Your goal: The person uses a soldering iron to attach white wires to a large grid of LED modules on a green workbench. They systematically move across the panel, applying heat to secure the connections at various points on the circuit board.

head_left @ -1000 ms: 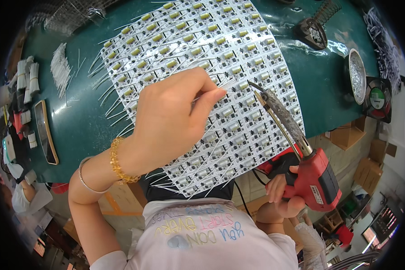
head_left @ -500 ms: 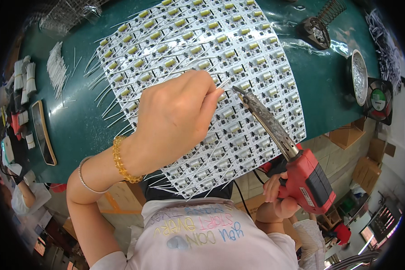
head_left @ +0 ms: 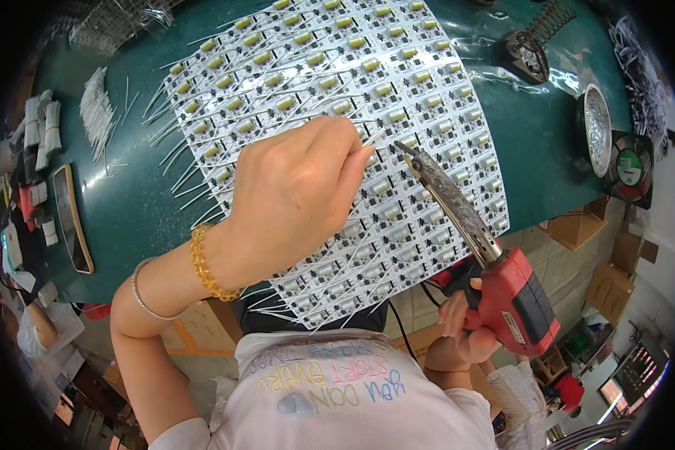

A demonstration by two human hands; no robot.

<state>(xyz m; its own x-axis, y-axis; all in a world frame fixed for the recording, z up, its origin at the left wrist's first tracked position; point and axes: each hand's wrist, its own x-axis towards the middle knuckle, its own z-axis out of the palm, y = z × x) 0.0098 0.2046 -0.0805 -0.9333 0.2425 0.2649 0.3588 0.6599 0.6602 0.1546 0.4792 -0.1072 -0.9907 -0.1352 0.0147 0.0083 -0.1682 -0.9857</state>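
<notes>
A large white panel of small circuit boards [head_left: 330, 90] with yellow parts and thin white wire leads lies on a dark green mat [head_left: 135, 202]. My left hand [head_left: 296, 195] rests over the panel's middle, fingers pinched on a thin white wire near the iron's tip. My right hand [head_left: 465, 322] grips a red pistol-style soldering iron [head_left: 514, 292] below the panel's near edge. Its dark barrel reaches up to a tip [head_left: 406, 150] touching the panel just right of my left fingertips.
A spring soldering-iron stand [head_left: 532, 45] sits at the far right, with a round metal tin [head_left: 598, 127] and a small fan [head_left: 630, 169] beside it. Bundles of white wires [head_left: 97, 112] lie at the left, near a phone [head_left: 71, 217]. Cardboard boxes [head_left: 577, 225] stand below the table edge.
The soldering iron's tip has shifted left and further up the panel, closer to my left fingertips. My left hand has stayed pinched over the same area.
</notes>
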